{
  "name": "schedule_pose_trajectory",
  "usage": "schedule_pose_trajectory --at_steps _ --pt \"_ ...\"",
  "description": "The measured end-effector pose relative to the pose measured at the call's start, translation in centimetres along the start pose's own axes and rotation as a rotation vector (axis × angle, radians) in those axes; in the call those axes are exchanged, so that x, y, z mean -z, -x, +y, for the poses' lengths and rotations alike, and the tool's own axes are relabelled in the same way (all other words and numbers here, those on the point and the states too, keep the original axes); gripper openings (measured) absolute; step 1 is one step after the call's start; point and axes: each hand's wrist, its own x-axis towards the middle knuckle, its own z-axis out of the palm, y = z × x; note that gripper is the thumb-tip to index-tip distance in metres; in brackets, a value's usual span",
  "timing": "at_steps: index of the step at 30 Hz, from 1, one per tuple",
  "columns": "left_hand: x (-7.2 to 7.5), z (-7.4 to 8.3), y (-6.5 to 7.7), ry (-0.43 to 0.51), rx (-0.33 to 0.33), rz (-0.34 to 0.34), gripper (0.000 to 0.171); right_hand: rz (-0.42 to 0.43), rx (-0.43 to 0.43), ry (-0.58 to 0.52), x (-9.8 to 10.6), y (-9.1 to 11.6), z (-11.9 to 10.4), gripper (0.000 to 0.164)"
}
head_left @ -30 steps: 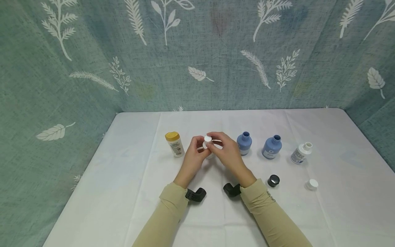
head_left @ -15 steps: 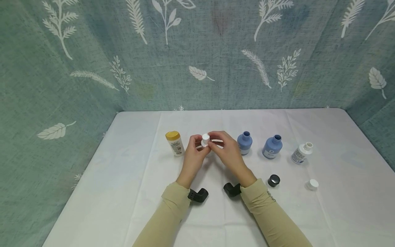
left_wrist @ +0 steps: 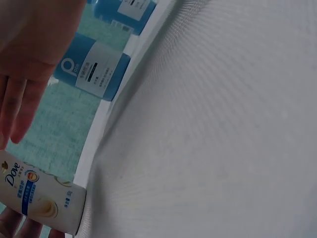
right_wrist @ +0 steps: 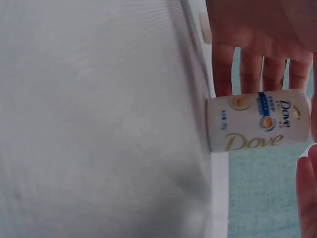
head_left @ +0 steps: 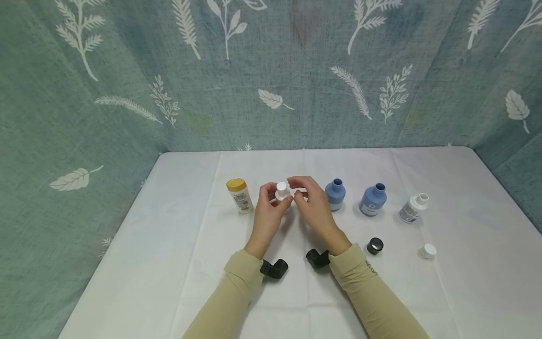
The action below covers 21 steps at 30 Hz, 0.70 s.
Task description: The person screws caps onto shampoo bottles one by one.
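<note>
The right hand [head_left: 314, 207], fingers bent and holding nothing, has just parted from the cap [head_left: 281, 187], leaving the left hand [head_left: 267, 215] alone gripping the Dove bottle [right_wrist: 252, 121]. Bottle is central, on or just above the white tabletop [head_left: 144, 263]; base contact cannot be determined. Two uncapped blue bottles [head_left: 372, 201] stand to the right. Beyond hangs a green leaf-print curtain [head_left: 271, 127].
</note>
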Motion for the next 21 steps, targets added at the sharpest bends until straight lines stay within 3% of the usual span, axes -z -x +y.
schedule_pose_trajectory --at_steps 6,10,15,21 --pt "0.0 0.5 0.3 -0.019 -0.046 -0.026 0.066 0.014 0.035 -0.048 0.5 -0.2 -0.7 0.033" --pt "0.2 1.0 0.5 -0.104 -0.118 -0.017 0.063 0.008 0.04 -0.082 1.0 -0.3 -1.4 0.031" --pt "0.7 2.4 1.0 -0.243 -0.301 0.027 0.058 -0.025 0.055 -0.12 2.3 -0.3 -2.4 0.027" --pt "0.3 5.0 1.9 -0.312 -0.523 0.093 0.048 -0.013 0.058 -0.205 5.3 -0.5 -4.4 0.028"
